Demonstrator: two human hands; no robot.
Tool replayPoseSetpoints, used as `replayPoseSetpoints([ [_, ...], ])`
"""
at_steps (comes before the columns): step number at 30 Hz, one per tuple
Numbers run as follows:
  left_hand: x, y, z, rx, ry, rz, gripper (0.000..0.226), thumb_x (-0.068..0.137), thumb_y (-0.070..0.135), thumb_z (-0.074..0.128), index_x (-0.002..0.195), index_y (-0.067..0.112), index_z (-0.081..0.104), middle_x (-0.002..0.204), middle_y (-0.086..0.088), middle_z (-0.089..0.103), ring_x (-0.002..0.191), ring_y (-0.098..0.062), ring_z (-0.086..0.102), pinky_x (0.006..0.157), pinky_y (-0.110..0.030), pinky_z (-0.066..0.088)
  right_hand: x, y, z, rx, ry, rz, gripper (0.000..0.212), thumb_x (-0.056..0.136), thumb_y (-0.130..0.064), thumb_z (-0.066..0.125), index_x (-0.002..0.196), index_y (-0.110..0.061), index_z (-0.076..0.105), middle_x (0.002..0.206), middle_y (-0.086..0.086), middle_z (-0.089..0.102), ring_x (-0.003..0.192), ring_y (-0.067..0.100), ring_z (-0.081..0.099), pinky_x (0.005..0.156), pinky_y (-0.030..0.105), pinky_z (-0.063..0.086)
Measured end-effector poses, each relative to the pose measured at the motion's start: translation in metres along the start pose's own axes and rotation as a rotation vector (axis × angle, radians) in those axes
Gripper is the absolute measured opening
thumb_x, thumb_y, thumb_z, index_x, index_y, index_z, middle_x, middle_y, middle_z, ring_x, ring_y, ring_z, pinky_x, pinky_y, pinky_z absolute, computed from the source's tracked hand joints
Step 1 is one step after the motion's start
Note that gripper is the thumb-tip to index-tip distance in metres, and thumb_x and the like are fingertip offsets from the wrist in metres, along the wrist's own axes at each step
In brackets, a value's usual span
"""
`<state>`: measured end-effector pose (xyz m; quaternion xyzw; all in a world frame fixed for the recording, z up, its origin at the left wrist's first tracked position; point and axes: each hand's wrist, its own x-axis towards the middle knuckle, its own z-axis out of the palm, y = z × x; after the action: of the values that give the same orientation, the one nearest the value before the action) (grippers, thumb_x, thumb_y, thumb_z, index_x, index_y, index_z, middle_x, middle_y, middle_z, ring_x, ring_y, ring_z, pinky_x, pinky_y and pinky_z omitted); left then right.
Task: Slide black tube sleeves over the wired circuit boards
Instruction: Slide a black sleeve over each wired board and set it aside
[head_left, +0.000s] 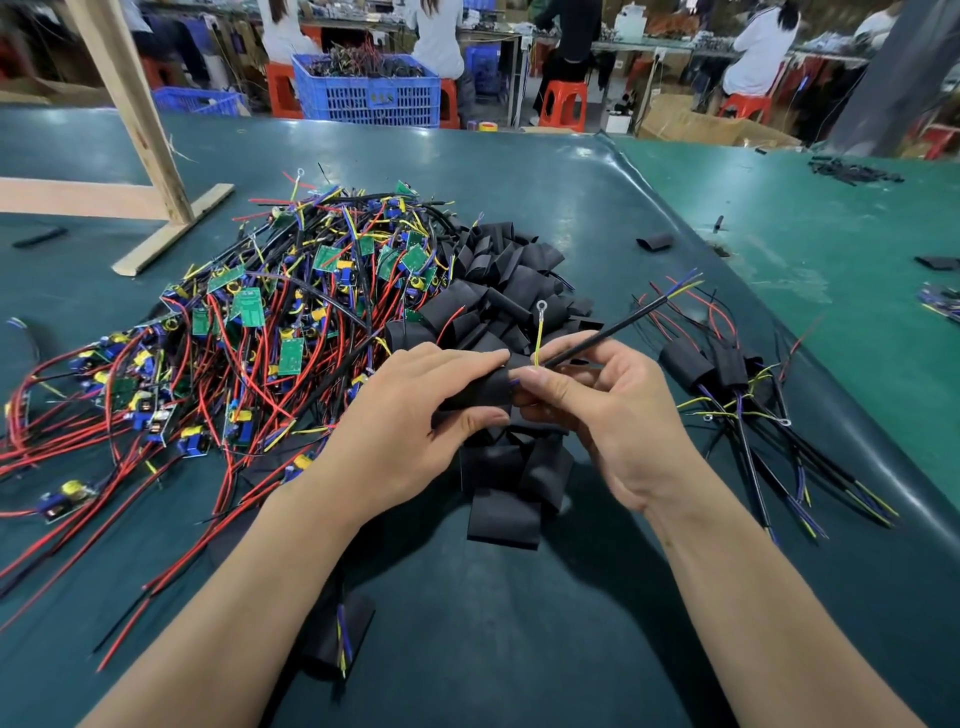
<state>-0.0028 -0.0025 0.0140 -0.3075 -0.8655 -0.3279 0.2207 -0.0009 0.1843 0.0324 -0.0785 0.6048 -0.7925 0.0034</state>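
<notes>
Presently the left hand (415, 415) grips a soft, light black sleeve (480, 391) above the counter (519, 623) while the right hand (597, 410) pinches the stiff cable (613, 328) at its mouth, the board apparently inside, best held at the sleeve's middle.

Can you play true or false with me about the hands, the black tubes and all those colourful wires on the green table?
1. The left hand holds a black tube sleeve. True.
2. The right hand is empty. False: it pinches wires at the sleeve's end.
3. The pile of bare circuit boards lies left of the hands. True.
4. The finished sleeved boards lie in the blue crate. False: they lie on the table, right of the hands.
5. A yellow wire with a ring terminal sticks up above the sleeve. True.
</notes>
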Motion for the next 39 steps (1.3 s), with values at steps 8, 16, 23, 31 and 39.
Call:
replayPoseSetpoints([
  [8, -0.002, -0.002, -0.014, -0.029, 0.045, -0.160, 0.053, 0.079, 0.046, 0.072, 0.123, 0.016, 0.065, 0.113, 0.007, 0.065, 0.105, -0.014, 0.060, 0.094, -0.034, 0.049, 0.001, -0.002, -0.002, 0.059, 0.033, 0.014, 0.017, 0.058, -0.016, 0.081, 0.071, -0.021, 0.073, 0.080, 0.013, 0.074, 0.068, 0.022, 0.070, 0.060, 0.025, 0.055],
  [16, 0.001, -0.002, -0.014, -0.047, 0.112, -0.067, 0.040, 0.077, 0.029, 0.078, 0.109, 0.005, 0.072, 0.104, -0.003, 0.070, 0.098, -0.020, 0.066, 0.090, -0.033, 0.051, 0.000, -0.001, 0.000, 0.074, -0.045, 0.072, 0.009, 0.067, -0.011, 0.074, 0.067, -0.019, 0.071, 0.073, 0.004, 0.069, 0.068, 0.017, 0.069, 0.063, 0.025, 0.057],
  [23, 0.002, 0.001, -0.014, -0.068, 0.161, -0.037, 0.041, 0.075, 0.025, 0.080, 0.108, 0.002, 0.072, 0.107, -0.006, 0.070, 0.099, -0.016, 0.066, 0.094, -0.025, 0.051, 0.002, 0.000, -0.003, 0.119, -0.015, 0.081, 0.004, 0.063, -0.013, 0.076, 0.066, -0.014, 0.073, 0.077, 0.008, 0.072, 0.073, 0.019, 0.071, 0.064, 0.025, 0.057],
  [31, 0.003, 0.002, -0.014, -0.085, 0.171, -0.002, 0.039, 0.075, 0.022, 0.080, 0.107, 0.000, 0.073, 0.103, -0.005, 0.071, 0.096, -0.012, 0.066, 0.090, -0.024, 0.052, 0.002, 0.000, -0.002, 0.114, -0.021, 0.069, 0.004, 0.064, -0.011, 0.074, 0.064, -0.015, 0.073, 0.073, 0.005, 0.072, 0.069, 0.016, 0.071, 0.062, 0.023, 0.057],
  [39, 0.002, -0.003, -0.010, -0.035, 0.165, 0.069, 0.046, 0.075, 0.027, 0.081, 0.110, -0.001, 0.071, 0.108, -0.008, 0.071, 0.099, -0.025, 0.067, 0.088, -0.042, 0.053, -0.002, -0.002, 0.000, -0.082, -0.094, 0.247, 0.034, 0.069, -0.025, 0.074, 0.094, -0.008, 0.059, 0.068, 0.012, 0.069, 0.049, 0.020, 0.063, 0.039, 0.021, 0.046],
])
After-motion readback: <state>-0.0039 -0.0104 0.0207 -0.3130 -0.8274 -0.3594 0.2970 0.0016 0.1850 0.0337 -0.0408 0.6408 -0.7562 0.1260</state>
